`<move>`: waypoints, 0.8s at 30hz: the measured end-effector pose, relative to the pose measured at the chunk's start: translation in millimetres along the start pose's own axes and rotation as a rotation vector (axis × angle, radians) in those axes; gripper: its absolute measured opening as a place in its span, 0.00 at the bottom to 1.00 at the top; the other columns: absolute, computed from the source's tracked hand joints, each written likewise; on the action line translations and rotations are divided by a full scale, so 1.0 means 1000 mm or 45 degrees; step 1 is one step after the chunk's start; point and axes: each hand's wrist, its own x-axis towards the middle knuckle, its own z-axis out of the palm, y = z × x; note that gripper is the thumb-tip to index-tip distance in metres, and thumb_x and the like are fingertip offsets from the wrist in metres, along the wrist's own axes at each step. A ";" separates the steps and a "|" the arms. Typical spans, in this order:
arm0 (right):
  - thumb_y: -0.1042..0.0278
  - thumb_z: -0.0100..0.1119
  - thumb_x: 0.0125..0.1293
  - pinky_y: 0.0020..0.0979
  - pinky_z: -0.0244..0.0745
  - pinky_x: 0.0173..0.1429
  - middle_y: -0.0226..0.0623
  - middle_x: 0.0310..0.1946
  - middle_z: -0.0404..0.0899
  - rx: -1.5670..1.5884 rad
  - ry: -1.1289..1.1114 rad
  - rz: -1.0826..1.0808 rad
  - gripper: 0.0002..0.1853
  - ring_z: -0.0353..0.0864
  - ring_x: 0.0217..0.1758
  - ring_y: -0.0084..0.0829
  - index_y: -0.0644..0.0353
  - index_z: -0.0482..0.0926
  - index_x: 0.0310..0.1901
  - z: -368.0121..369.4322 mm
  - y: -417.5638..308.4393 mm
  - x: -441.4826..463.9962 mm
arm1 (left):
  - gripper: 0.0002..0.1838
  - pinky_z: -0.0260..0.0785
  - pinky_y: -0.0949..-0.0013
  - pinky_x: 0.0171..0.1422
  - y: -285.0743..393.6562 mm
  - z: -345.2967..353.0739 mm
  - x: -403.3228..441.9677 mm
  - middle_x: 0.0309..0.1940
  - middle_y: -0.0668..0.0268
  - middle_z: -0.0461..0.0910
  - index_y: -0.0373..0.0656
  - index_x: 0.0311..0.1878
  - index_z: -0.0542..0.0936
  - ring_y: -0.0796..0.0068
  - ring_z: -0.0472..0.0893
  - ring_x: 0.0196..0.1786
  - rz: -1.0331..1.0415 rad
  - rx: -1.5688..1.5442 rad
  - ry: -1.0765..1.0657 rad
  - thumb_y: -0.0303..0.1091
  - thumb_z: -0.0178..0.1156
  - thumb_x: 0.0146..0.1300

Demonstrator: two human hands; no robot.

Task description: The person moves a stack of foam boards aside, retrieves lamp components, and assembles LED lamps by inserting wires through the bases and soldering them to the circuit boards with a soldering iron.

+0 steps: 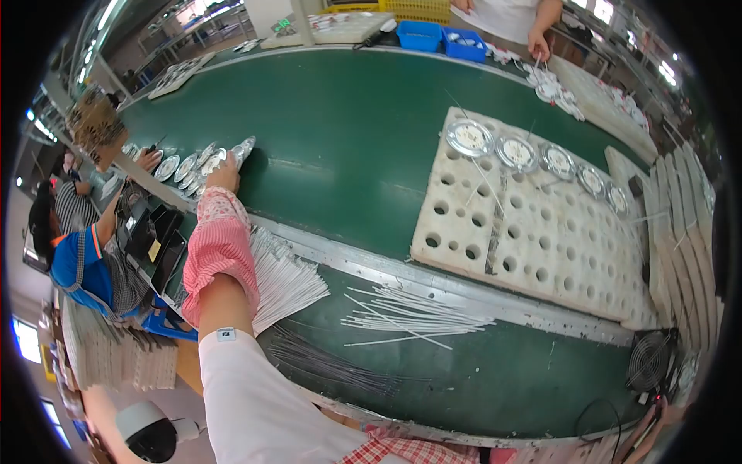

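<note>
My left hand (223,175), at the end of a pink checked sleeve cover, reaches far left over the green belt. Its fingers are closed at a tilted round silver disc (246,147), like a lamp part, at the end of a cluster. More silver discs (188,168) lie overlapping just beyond and left of the hand. Under my forearm a fan of white sleeved wires (282,278) rests at the belt's edge. My right hand is out of view.
A foam board (533,232) with holes holds several silver discs (516,154) along its far edge. Loose white sticks (410,315) and dark wires (332,363) lie nearer. A small fan (649,362) stands right. Co-workers are left and across, near blue bins (420,35).
</note>
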 end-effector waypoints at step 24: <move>0.81 0.65 0.63 0.36 0.77 0.49 0.44 0.39 0.82 0.083 -0.020 -0.145 0.14 0.82 0.43 0.41 0.60 0.83 0.51 -0.032 0.097 -0.090 | 0.28 0.76 0.64 0.55 0.259 -0.323 -0.331 0.60 0.56 0.78 0.38 0.68 0.70 0.63 0.82 0.55 1.500 -0.402 0.894 0.28 0.58 0.62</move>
